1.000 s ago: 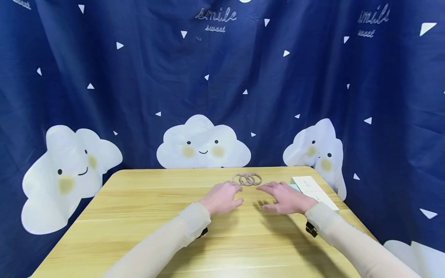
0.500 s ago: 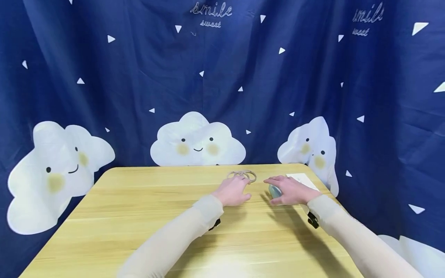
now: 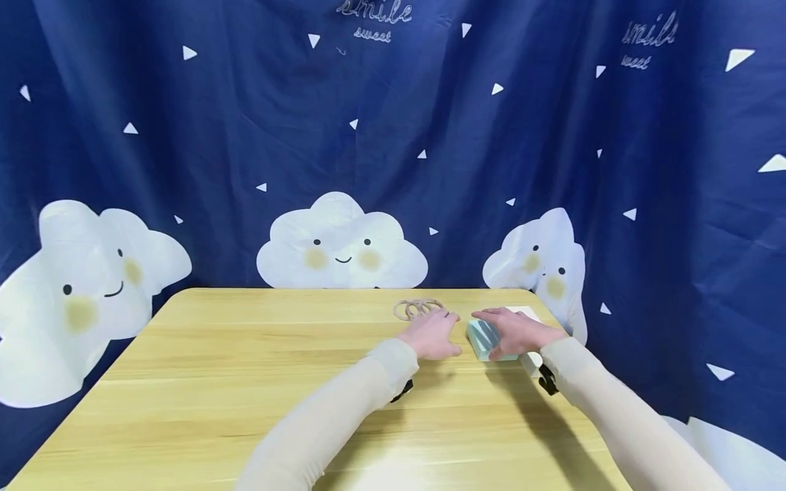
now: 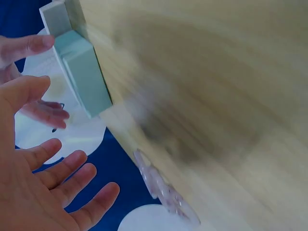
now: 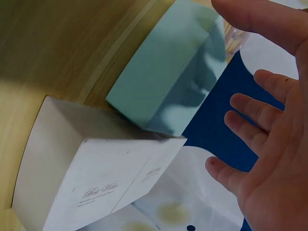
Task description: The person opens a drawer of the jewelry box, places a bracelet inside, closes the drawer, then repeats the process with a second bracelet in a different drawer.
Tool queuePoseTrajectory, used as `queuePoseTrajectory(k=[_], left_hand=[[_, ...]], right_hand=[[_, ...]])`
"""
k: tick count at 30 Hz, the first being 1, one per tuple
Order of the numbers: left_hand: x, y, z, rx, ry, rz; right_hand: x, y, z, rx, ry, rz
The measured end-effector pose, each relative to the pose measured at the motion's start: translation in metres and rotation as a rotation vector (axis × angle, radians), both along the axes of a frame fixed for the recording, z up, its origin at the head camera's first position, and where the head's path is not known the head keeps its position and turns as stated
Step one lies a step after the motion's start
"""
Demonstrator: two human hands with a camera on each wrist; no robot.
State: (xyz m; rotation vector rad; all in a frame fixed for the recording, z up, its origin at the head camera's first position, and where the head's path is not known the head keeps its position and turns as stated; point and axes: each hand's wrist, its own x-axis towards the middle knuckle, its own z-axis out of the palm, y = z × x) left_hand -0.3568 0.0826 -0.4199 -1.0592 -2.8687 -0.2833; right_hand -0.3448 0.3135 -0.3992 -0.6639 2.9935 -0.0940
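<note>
My left hand [image 3: 432,334] is held over the table with its fingers loosely spread and nothing in it. Just beyond its fingers lie several overlapping pale pinkish rings, like bangles [image 3: 404,311], which show edge-on in the left wrist view. A light teal box [image 3: 479,341] lies on the table right of that hand. Over the box is my right hand [image 3: 518,332], thumb and fingers apart, covering part of it in the head view. The right wrist view shows the palm [image 5: 279,159] beside the teal box, fingers relaxed, gripping nothing.
A white box [image 5: 110,178] with printed script stands against the end of the teal box, partly behind the right hand and wrist in the head view. The wooden table [image 3: 245,382] ends at a dark blue curtain [image 3: 344,123] with cloud prints.
Both hands have moved to the right across the table. The left one now overlaps the rings' near side, and the right one has uncovered more of the teal box. The head view has shifted slightly.
</note>
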Motion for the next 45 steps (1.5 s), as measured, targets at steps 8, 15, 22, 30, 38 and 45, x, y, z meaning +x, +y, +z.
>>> queuePoseTrajectory(k=[8, 15, 22, 30, 38, 45], left_hand=[[0.000, 0.019, -0.009, -0.011, 0.036, -0.001], [-0.004, 0.036, -0.012, 0.008, 0.028, 0.020], [-0.016, 0.056, -0.021, -0.007, -0.040, 0.057], [-0.025, 0.069, -0.021, -0.027, -0.052, 0.105], [-0.025, 0.077, -0.014, -0.056, -0.089, 0.108], [-0.021, 0.085, -0.012, -0.066, -0.098, 0.088]], right_hand=[[-0.004, 0.009, -0.001, -0.013, -0.044, -0.053], [-0.009, 0.012, -0.005, -0.019, -0.047, -0.053], [-0.017, 0.018, -0.012, -0.026, -0.053, -0.075], [-0.020, 0.021, -0.015, -0.045, -0.086, -0.101], [-0.017, 0.026, -0.015, -0.063, -0.104, -0.129], [-0.014, 0.031, -0.014, -0.073, -0.100, -0.142]])
